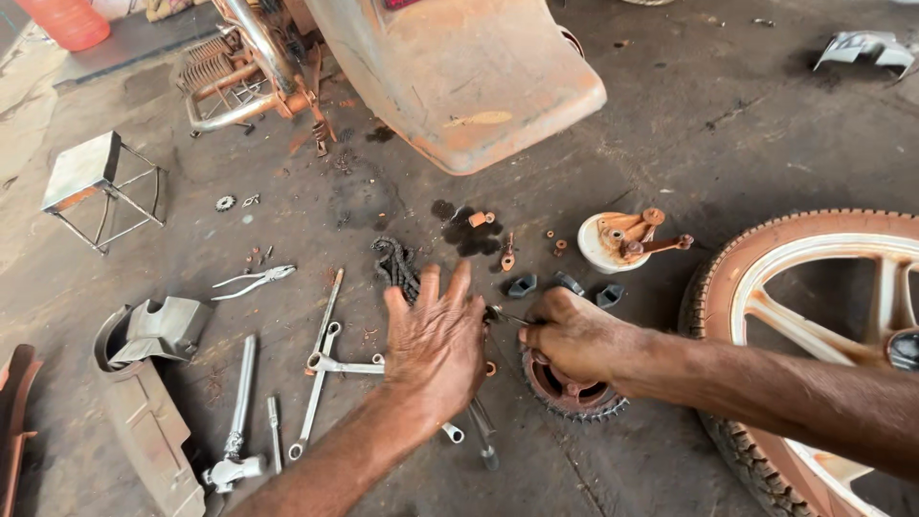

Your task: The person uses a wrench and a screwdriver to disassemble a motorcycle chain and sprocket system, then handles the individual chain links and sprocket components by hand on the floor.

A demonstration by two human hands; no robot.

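My left hand (436, 345) is spread flat, fingers apart, over the wrenches (325, 359) and a small ring on the concrete floor. My right hand (572, 337) is closed around a thin metal tool (504, 314) whose tip points left toward my left hand. Under my right hand lies a rusty toothed sprocket (572, 395). A dark drive chain (394, 265) lies heaped just beyond my left fingertips.
A rust-coloured motorcycle rear (459, 77) stands ahead. A spoked wheel with tyre (814, 316) lies at right. A white dish with rusty parts (622, 241), pliers (254, 281), a small metal stool (91, 182), grey covers (153, 373) and loose bolts are scattered about.
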